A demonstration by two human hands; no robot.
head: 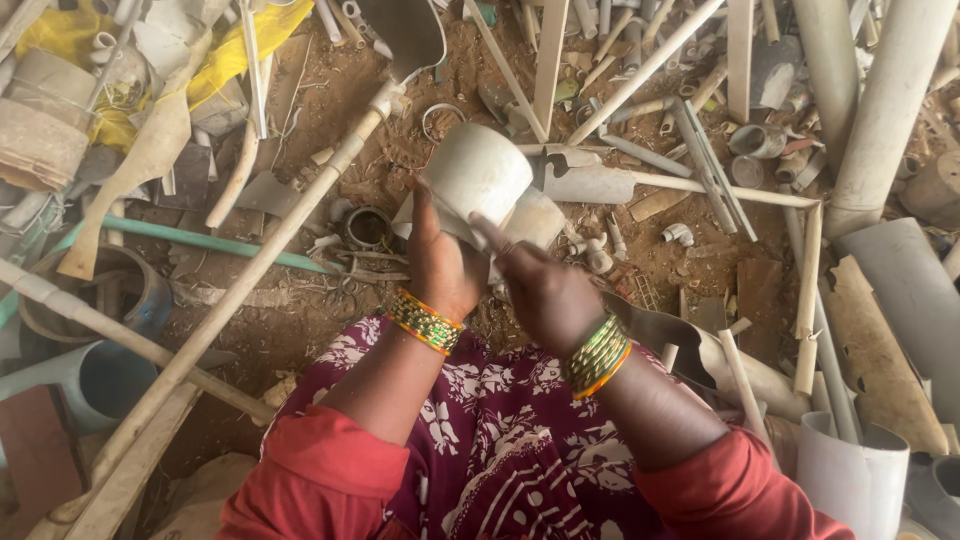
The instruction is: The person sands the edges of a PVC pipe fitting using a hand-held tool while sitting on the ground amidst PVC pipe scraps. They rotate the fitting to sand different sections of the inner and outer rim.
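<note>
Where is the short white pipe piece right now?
Head view, centre: the white pipe piece is held up by the left hand and right hand, above the dirt ground.

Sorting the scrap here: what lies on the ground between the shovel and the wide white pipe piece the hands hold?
In the head view, a small metal ring lies on bare dirt between the shovel and the pipe piece; nothing else shows there.

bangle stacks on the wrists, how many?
2. One green-and-orange bangle stack on the left wrist, one on the right wrist. Both hands grip a short white pipe piece. Sleeves may hide more.
</note>
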